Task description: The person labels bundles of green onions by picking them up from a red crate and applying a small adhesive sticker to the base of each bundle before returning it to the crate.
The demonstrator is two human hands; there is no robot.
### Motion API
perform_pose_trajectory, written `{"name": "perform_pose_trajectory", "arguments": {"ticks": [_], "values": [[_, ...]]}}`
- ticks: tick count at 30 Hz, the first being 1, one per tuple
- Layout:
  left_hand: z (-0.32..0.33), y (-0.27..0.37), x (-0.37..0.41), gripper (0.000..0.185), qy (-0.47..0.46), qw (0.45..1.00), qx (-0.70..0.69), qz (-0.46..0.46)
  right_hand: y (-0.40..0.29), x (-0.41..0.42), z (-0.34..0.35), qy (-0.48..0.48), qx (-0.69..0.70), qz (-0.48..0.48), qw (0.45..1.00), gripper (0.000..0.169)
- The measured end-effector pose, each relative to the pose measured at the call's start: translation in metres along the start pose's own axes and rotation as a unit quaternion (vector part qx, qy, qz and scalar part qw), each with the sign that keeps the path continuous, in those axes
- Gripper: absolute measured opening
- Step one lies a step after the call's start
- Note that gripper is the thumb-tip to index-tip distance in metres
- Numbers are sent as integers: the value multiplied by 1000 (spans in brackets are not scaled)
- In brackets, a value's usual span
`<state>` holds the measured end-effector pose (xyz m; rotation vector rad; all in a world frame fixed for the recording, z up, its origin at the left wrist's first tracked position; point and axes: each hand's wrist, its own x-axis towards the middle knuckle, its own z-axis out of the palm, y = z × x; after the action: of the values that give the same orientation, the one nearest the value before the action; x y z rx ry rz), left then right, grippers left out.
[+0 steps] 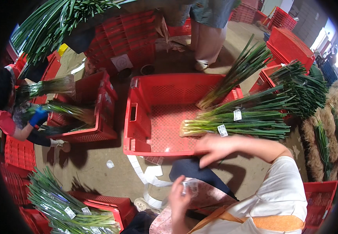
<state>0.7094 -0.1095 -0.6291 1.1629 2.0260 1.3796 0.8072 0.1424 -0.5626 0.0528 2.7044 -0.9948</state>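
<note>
My left hand (180, 193) is raised over my lap with a small, blurred label (191, 187) at its fingers. My right hand (214, 149), blurred, reaches across the near rim of a red plastic crate (169, 152); its fingers look apart and nothing shows in them. Just beyond that hand, bundles of leafy green stalks with pale ends, like leeks or green garlic (253, 125), lie over the crate's right side. Two of them bear white printed labels (222, 130). Another bundle (236, 76) leans against the far right corner.
A strip of white label backing (145, 178) trails over the floor. Wrapped bundles (75, 201) rest on a crate at lower left. At left, a co-worker's blue-gloved hand (39, 116) touches a bundle at another crate (104, 108). Another person (207, 41) stands beyond; netted bundles (322, 143) stand right.
</note>
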Motion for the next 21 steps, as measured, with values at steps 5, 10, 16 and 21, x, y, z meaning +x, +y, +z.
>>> {"name": "perform_pose_trajectory", "arguments": {"ticks": [5,10,16,21], "values": [[15,6,-17,11,-22,997,-52,-49,-26,18,69,-53,155,-79,983,21],[20,2,-13,10,20,999,7,-25,-14,9,77,44,222,-51,973,16],[21,-16,-21,20,-27,980,5,-199,45,7,4,180,100,228,952,11],[12,-22,-28,20,-26,966,-39,-253,226,-15,-86,350,-357,346,794,28]]}}
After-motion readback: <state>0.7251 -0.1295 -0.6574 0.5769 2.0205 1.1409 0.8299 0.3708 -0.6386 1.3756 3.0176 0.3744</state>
